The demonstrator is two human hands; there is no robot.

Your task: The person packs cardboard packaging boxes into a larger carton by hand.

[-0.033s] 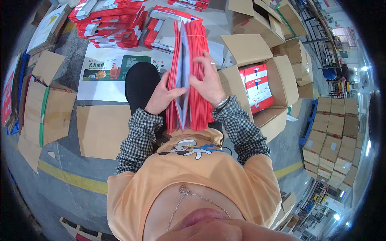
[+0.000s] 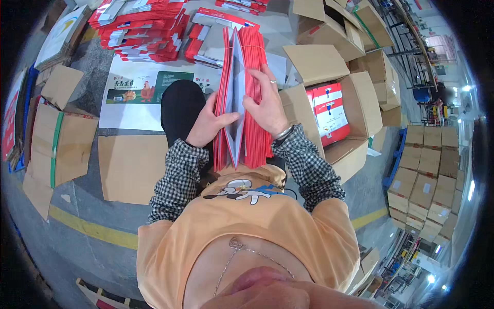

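Note:
A thick bundle of flat red folded cartons (image 2: pixel 253 136) stands on edge upright over my lap, with a thin band across its upper part. The bundle is parted near its left side, where a pale white-grey panel (image 2: pixel 237 82) shows in the gap. My left hand (image 2: pixel 208 123) holds the thinner left part, its thumb reaching into the gap and its fingers mostly hidden behind. On the thicker right part lies my right hand (image 2: pixel 268 105), thumb near the gap and fingers bent over the carton edges.
An open cardboard box (image 2: pixel 360 103) at right holds red-and-white cartons (image 2: pixel 329 116). Stacks of red cartons (image 2: pixel 149 33) stand at the far left on a printed sheet (image 2: pixel 131 116). Cardboard (image 2: pixel 131 170) lies left of my knee (image 2: pixel 181 110); stacked boxes (image 2: pixel 424 180) stand farther right.

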